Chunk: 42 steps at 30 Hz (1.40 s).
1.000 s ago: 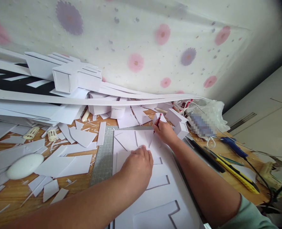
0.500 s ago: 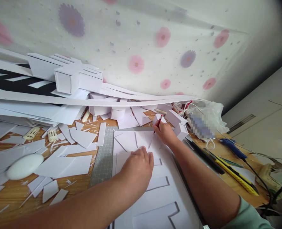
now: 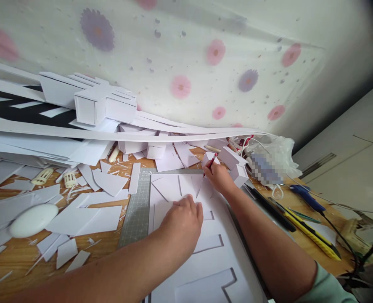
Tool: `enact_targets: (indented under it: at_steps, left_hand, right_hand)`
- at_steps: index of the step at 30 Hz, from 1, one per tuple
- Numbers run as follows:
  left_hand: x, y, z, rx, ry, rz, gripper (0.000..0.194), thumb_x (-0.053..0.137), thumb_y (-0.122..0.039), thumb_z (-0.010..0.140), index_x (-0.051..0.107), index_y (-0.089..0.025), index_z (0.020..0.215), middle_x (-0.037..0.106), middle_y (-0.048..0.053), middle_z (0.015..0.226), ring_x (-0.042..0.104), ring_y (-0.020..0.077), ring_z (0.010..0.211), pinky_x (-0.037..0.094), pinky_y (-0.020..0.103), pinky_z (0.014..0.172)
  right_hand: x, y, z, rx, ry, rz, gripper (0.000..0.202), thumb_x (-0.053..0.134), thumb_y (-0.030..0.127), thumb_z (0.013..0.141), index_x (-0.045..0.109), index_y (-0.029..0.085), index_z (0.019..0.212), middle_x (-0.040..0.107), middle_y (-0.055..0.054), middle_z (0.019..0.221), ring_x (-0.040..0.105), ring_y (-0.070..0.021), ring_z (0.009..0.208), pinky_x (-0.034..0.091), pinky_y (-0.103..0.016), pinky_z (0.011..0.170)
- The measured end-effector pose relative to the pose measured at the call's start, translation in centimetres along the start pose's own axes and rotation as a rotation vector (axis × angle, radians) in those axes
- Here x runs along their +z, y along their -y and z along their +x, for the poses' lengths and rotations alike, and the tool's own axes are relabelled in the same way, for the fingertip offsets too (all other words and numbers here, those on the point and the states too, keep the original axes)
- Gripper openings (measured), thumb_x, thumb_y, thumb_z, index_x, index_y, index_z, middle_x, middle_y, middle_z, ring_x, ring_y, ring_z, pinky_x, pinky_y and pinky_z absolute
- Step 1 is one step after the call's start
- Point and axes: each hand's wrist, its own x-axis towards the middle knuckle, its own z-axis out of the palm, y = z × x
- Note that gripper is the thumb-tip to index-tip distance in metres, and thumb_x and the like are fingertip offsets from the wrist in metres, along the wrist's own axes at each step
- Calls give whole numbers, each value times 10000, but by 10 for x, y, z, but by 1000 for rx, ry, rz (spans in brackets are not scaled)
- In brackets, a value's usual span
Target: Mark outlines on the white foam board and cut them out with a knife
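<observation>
A white board (image 3: pixel 211 263) with cut-out shapes and slits lies over a grey-green cutting mat (image 3: pixel 136 219). My right hand (image 3: pixel 218 173) is closed around a red pencil (image 3: pixel 212 160), whose lower end points down at the upper part of the board. My left hand (image 3: pixel 184 216) rests on the board's middle, left of and nearer than the right one. Its fingers are curled and pressed together, and what they hold, if anything, is hidden beneath them.
White offcuts (image 3: pixel 85 219) and a white oval object (image 3: pixel 34 221) lie at left. White box-like models (image 3: pixel 106 101) stand behind. A yellow cutter (image 3: pixel 312 233), blue-handled tool (image 3: pixel 308 197) with a cord and a plastic bag (image 3: pixel 289 153) are at right. Long white strips (image 3: pixel 173 137) cross the back.
The red pencil's upper end has tilted slightly to the right in my right hand. My left hand stays almost in place. The whole view has shifted very slightly.
</observation>
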Motion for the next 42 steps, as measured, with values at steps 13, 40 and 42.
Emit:
enact_targets:
  at_steps: [13, 40, 42]
  left_hand:
    - [3, -1, 0, -17, -54, -33, 637, 521, -132, 791, 402, -127, 1417, 599, 249, 1151, 560, 327, 978, 464, 386, 697]
    - [-7, 4, -2, -38, 25, -12, 649, 405, -23, 814, 351, -153, 1447, 420, 267, 1403, 593, 319, 1030, 536, 377, 699]
    - [-10, 5, -1, -34, 36, -26, 660, 393, -5, 803, 351, -146, 1446, 422, 263, 1405, 589, 317, 1045, 541, 387, 721]
  right_hand:
    - [0, -10, 1, 45, -29, 96, 201, 444, 268, 923, 576, 176, 803, 674, -40, 687, 631, -149, 606, 406, -215, 604]
    - [-18, -23, -7, 101, -19, 1, 174, 473, 225, 892, 622, 144, 853, 706, -112, 822, 639, -209, 750, 405, -267, 680]
    - [-20, -23, -7, 110, -10, -19, 180, 473, 224, 892, 630, 137, 881, 709, -125, 846, 644, -231, 786, 410, -283, 700]
